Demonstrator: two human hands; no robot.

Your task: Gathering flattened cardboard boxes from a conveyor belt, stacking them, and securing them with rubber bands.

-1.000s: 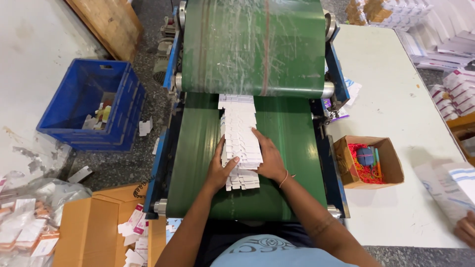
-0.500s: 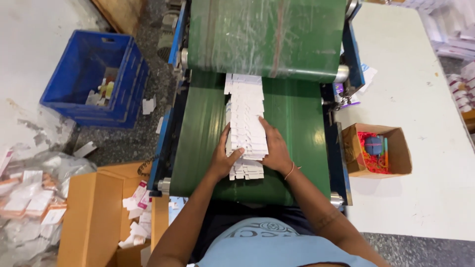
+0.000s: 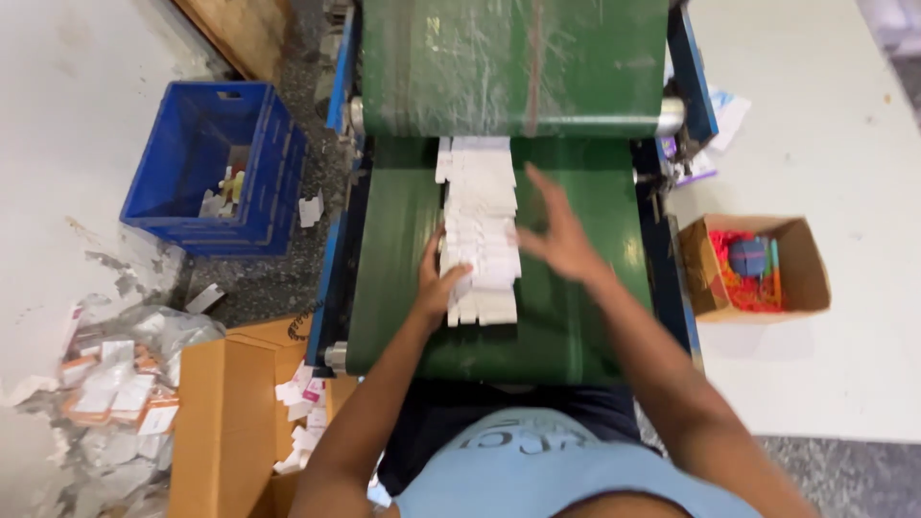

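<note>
The row of white cartons (image 3: 480,230) on the green belt (image 3: 576,317) is touched by the left hand (image 3: 439,283), fingers loosely spread; the right hand (image 3: 558,235) is held open beside it, blurred, nothing gripped.

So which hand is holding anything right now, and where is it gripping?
Neither clearly grips. The left hand presses the left edge of the row of white cartons on the green belt; the right hand is open, blurred, beside the row.

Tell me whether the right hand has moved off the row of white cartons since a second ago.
Yes. The right hand has lifted off the row of white cartons and now hovers, blurred, over the green belt to their right, fingers spread.
</note>
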